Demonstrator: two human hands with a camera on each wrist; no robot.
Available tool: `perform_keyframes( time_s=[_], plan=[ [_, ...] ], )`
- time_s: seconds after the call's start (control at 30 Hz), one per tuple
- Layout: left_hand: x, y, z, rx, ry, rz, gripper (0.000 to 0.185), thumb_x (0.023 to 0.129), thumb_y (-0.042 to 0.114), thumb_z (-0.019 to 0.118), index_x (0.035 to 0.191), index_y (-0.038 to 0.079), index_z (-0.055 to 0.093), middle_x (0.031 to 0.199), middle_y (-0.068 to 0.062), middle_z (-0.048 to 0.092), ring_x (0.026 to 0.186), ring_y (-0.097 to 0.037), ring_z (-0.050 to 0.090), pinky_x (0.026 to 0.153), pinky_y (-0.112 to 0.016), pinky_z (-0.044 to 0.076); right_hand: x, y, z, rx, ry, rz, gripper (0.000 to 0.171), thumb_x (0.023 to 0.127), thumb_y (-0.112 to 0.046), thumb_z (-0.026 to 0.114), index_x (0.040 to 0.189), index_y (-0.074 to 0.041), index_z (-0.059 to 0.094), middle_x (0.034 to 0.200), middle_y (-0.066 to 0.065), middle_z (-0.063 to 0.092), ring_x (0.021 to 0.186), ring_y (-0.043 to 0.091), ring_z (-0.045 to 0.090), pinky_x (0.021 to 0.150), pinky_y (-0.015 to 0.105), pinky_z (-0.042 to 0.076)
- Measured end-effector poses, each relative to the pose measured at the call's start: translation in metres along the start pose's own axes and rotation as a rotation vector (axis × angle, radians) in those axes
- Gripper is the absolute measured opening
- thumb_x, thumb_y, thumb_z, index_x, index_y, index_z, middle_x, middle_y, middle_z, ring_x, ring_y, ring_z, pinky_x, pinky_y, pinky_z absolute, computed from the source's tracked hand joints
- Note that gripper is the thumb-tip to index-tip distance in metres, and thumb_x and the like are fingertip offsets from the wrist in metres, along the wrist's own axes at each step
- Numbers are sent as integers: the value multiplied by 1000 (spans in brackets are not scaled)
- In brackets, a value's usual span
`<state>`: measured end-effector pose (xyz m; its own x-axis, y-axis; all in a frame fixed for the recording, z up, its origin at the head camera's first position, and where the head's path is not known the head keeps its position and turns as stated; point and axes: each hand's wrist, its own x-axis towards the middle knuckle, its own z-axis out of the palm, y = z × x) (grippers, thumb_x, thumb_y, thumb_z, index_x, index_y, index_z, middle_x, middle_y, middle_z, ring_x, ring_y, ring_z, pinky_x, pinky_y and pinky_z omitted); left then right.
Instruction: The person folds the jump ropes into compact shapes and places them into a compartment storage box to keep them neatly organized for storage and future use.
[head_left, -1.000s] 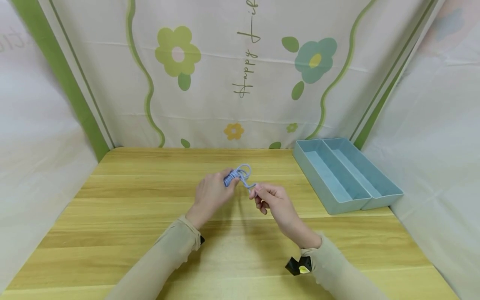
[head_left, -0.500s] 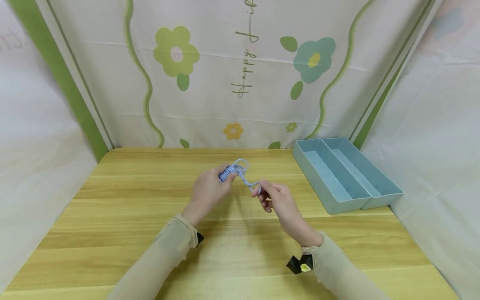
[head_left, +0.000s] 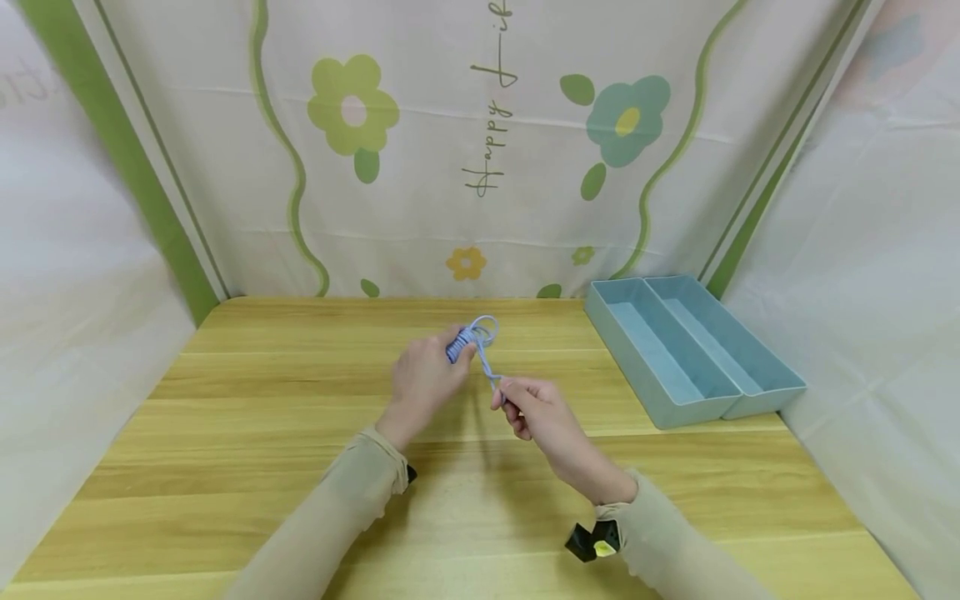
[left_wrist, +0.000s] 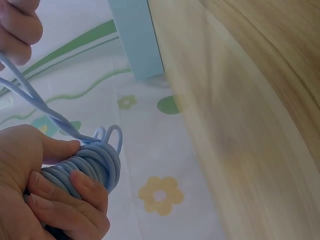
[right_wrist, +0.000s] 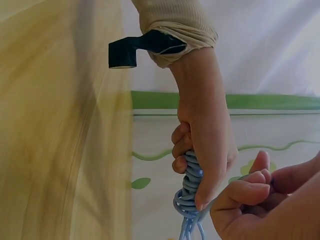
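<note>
A light blue cord (head_left: 461,343), wound into a tight coil, is held above the table by my left hand (head_left: 427,379). In the left wrist view, the fingers and thumb curl round the wound cord (left_wrist: 95,165), and small loops stick out at its end. From that looped end, two strands run across to my right hand (head_left: 543,417), which pinches them between thumb and fingers. The right wrist view has the right hand (right_wrist: 255,200) close beside the coil, its fingers bent. The cord's tip is hidden in the right hand.
Two joined light blue trays (head_left: 660,358) stand at the right rear of the wooden table (head_left: 262,467). A flower-printed curtain (head_left: 420,192) closes off the back, with pale fabric at both sides. A black wrist device (head_left: 594,540) hangs at the right sleeve.
The right hand pulled outward to the right, then came back left and slightly lower. The left hand shifted left, then back right, with the coil now slightly higher. Both keep their hold.
</note>
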<state>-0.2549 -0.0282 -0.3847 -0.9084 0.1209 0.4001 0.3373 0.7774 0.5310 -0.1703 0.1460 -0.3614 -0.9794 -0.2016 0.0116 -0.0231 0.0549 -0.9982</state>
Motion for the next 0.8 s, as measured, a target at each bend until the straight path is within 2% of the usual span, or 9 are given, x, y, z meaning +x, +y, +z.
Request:
perform_keyframes(
  time_s=[0.17,0.33,0.47,0.57,0.7,0.8],
  plan=[
    [1,2,1,-20,16,-9,45,94,44,64,129,16,67,57,2,50,43,-14,41,36,-30,35,-1,-1,0,-19,-37,-24,36,106,-21,45,90,7,62,69,4,43,59,13,37,52,22,30],
    [3,2,0,-52,45,-11,45,95,41,65,129,12,67,55,1,49,39,-12,37,34,-28,31,-4,1,5,-44,-7,-20,35,106,-20,47,91,5,66,68,4,43,58,11,36,50,20,29],
    [5,0,1,-74,57,-2,43,95,41,64,130,15,67,56,1,51,39,-13,39,34,-29,33,-6,2,6,-56,0,-18,35,106,-21,47,96,5,69,70,4,45,57,11,36,49,20,28],
    [5,-1,1,-112,71,12,43,95,42,64,131,18,66,59,2,53,41,-13,43,35,-30,36,-5,1,1,-18,1,7,40,106,-26,48,98,5,71,72,4,47,58,11,38,49,19,29],
    [2,-3,1,-174,104,71,43,95,43,64,131,19,66,60,3,55,40,-13,45,35,-31,38,3,3,-14,62,-5,71,40,103,-30,54,94,2,75,74,4,53,62,12,41,50,20,31],
    [0,-3,0,-191,132,120,42,95,42,64,130,20,66,61,4,55,40,-11,45,34,-29,38,13,5,-26,104,-67,148,34,100,-24,58,97,7,71,75,4,57,63,12,45,50,21,33]
  ],
)
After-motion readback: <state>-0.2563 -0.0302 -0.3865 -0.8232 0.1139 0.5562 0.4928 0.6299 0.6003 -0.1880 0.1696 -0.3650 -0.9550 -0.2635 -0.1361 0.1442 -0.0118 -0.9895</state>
